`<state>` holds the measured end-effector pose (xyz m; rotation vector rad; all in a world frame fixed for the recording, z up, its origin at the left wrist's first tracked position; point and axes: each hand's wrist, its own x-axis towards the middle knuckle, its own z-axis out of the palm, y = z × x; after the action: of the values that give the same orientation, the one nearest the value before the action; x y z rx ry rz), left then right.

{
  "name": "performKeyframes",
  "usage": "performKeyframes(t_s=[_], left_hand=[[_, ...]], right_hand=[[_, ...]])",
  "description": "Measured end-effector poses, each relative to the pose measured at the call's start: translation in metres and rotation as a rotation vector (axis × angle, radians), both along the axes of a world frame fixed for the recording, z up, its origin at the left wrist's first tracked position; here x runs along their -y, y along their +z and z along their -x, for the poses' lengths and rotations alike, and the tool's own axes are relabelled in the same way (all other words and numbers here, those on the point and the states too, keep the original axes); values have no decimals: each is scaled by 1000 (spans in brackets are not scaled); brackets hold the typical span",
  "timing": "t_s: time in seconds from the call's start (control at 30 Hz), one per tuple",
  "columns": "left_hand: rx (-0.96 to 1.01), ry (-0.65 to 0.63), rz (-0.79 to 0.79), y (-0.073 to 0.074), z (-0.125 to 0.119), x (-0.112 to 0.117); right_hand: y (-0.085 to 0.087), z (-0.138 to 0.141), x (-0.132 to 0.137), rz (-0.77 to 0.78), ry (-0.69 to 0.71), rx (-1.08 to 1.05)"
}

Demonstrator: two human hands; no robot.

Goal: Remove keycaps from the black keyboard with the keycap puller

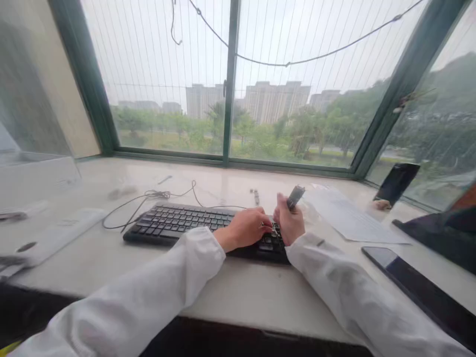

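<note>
A black keyboard [186, 218] lies on the white sill, its cable running off behind it. My left hand [247, 229] rests over its right part, fingers curled down and pressed together at the keys; anything in them is hidden. Close beside it, my right hand [290, 220] is a fist around a dark handheld tool [295, 197], whose blunt, rough-looking end sticks up above the thumb. The tool's lower end is hidden by the fingers, close to the number keys [266, 245]. Just behind the keyboard lie several small grey pieces [256, 196] that look like loose keycaps.
Printed paper sheets [353, 213] lie at right, with a dark phone-like slab [409, 277] nearer me. A black phone [397, 183] leans upright near the window corner. Loose cable [156, 193] coils behind the keyboard. At left is a white panel [59, 233]. Windows [226, 158] bound the back.
</note>
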<state>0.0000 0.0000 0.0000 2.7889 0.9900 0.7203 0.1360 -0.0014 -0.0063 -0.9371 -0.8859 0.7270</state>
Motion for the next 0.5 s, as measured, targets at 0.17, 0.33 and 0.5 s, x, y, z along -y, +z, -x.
performKeyframes(t_s=[0.17, 0.33, 0.5], left_hand=[[-33, -8, -23, 1, -1, -1], [-37, -13, -22, 2, 0, -1], [-30, -15, -16, 2, 0, -1]], right_hand=[[-5, 4, 0, 5, -28, 97], [-5, 2, -3, -55, -1, 29], [-4, 1, -4, -59, 14, 5]])
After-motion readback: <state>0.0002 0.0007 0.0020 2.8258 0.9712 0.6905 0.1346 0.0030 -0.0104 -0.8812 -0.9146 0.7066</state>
